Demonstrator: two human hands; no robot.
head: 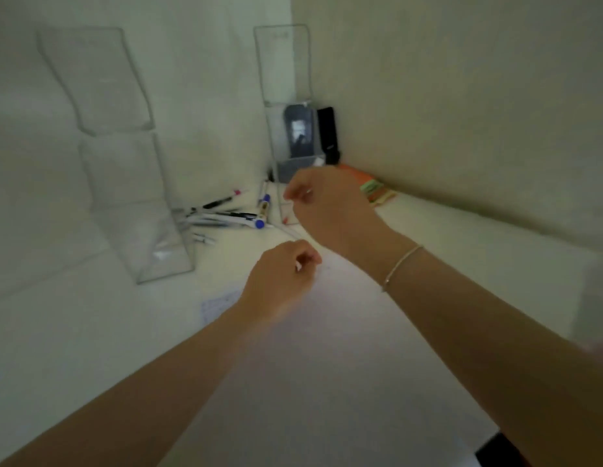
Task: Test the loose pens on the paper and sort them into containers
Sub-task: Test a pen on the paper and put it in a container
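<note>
Several loose pens (226,215), black, white and blue, lie in a heap on the white table between two clear holders. My right hand (327,203) hovers just right of the heap, its fingers pinching a thin clear pen (288,217) with a red tip that points down. My left hand (280,281) is nearer to me, over the far edge of the white paper (327,348). Its fingers are curled with a small white speck between them, too blurred to identify. The whole view is motion-blurred.
A clear tiered holder (135,203) stands at the left and a tall narrow clear holder (281,79) stands in the corner with a dark item inside. A black object (327,133) and orange sticky notes (374,190) sit by the right wall. A small scribbled slip (219,305) lies near my left wrist.
</note>
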